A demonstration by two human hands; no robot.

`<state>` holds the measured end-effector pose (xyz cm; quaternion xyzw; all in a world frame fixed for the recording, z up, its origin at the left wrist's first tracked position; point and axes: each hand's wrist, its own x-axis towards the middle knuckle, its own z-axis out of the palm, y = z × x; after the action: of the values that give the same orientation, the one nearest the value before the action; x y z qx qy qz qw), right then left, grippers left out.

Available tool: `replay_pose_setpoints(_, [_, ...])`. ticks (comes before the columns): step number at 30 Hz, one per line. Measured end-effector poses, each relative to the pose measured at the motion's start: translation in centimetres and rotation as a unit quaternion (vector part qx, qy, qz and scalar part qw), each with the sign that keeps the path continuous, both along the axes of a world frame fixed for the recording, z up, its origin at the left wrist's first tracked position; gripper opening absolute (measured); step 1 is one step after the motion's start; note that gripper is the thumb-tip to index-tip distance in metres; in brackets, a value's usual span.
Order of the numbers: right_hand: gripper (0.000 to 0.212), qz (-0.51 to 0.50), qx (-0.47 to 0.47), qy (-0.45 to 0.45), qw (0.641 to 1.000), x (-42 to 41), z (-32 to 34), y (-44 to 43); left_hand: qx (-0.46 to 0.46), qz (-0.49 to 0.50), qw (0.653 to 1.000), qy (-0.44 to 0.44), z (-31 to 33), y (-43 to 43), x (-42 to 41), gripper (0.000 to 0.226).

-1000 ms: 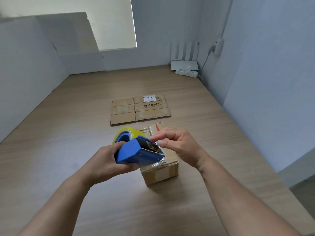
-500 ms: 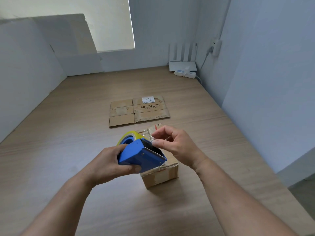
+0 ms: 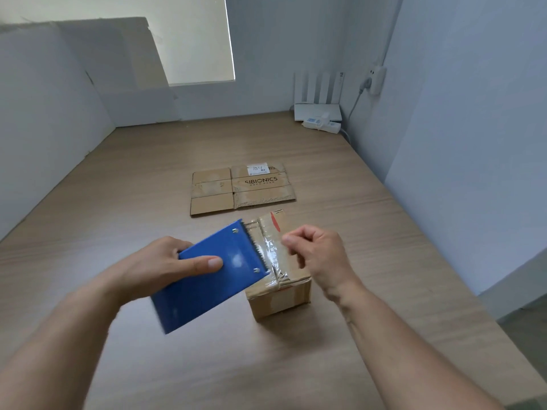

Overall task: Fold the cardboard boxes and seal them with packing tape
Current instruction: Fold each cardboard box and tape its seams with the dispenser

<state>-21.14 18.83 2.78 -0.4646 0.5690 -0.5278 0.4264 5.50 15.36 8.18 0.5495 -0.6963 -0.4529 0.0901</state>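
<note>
Low centre of frame: left hand (image 3: 157,267) grips the blue tape dispenser (image 3: 207,279), thumb laid flat across its broad face. The serrated blade points right, over the left edge of the small cardboard box (image 3: 281,297).

The box stands assembled on the wooden table (image 3: 118,187), just right of centre. Flaps are down, with worn old tape and a red mark on top. A strip of clear packing tape (image 3: 273,255) runs from the blade across the box top.

Right hand (image 3: 319,253) is over the box's right side, fingers curled at the tape's far edge. It is blurred, so I cannot tell whether they pinch the tape end or only close beside it.

A flattened cardboard box (image 3: 239,187), printed SIBIONICS, lies above centre, well apart and not yet folded. Router (image 3: 318,109) and power strip (image 3: 321,125) sit upper right, by the wall.

Step in hand, as I read it: taping the top seam.
- Keep the strip taut between blade and free end.
- Centre it on the flap seam.
- Anchor the end down one side wall first, then draw the dispenser low across the top.
- Rub the tape flat before tilting the blade in to tear.

Risks: slack tape wrinkles or sticks to itself, and a light box may slide, so steady it.
</note>
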Motion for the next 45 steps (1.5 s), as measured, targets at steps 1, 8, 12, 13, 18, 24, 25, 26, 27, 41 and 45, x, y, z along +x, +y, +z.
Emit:
replay_pose_setpoints(1, [0.019,-0.044,0.012,-0.004,0.999,-1.3,-0.3,0.2,0.011,0.004,1.000,-0.011,0.0,0.3,1.6,0.080])
replay_pose_setpoints(8, [0.022,-0.072,0.110,0.010,0.991,-3.8,-4.5,2.0,0.098,0.040,0.987,-0.120,-1.8,1.8,6.3,0.099])
replay_pose_setpoints(12, [0.023,-0.089,0.125,0.044,0.987,-3.3,-6.3,2.7,0.108,0.042,0.981,-0.158,-2.7,2.1,5.9,0.101])
replay_pose_setpoints(13, [0.024,-0.093,0.127,0.051,0.986,-3.2,-6.5,2.8,0.107,0.044,0.979,-0.168,-2.8,2.1,5.7,0.101])
replay_pose_setpoints(18, [0.026,-0.112,0.135,0.083,0.981,-2.6,-7.0,2.4,0.081,0.050,0.973,-0.212,-3.9,1.8,4.5,0.092])
replay_pose_setpoints(24, [0.024,-0.142,0.141,0.091,0.976,-3.2,-7.3,2.2,0.035,0.054,0.964,-0.258,-5.2,0.9,2.7,0.090])
replay_pose_setpoints(25, [0.024,-0.142,0.142,0.090,0.975,-3.1,-7.3,2.2,0.026,0.055,0.961,-0.271,-5.5,0.6,2.6,0.087])
replay_pose_setpoints(26, [0.025,-0.141,0.145,0.090,0.975,-3.1,-7.4,2.2,0.020,0.055,0.957,-0.283,-5.7,0.4,2.6,0.083])
replay_pose_setpoints(27, [0.025,-0.139,0.148,0.091,0.975,-3.0,-7.5,2.3,0.016,0.057,0.955,-0.292,-6.0,0.3,2.5,0.079])
replay_pose_setpoints(41, [0.051,-0.147,0.322,0.312,0.882,-3.4,-8.1,2.1,-0.010,0.033,0.928,-0.370,-8.6,-2.1,-2.1,0.065])
replay_pose_setpoints(45, [0.017,-0.176,0.165,0.309,0.920,-1.2,-7.6,2.7,0.000,0.030,0.930,-0.367,-8.6,-2.0,-2.3,0.065])
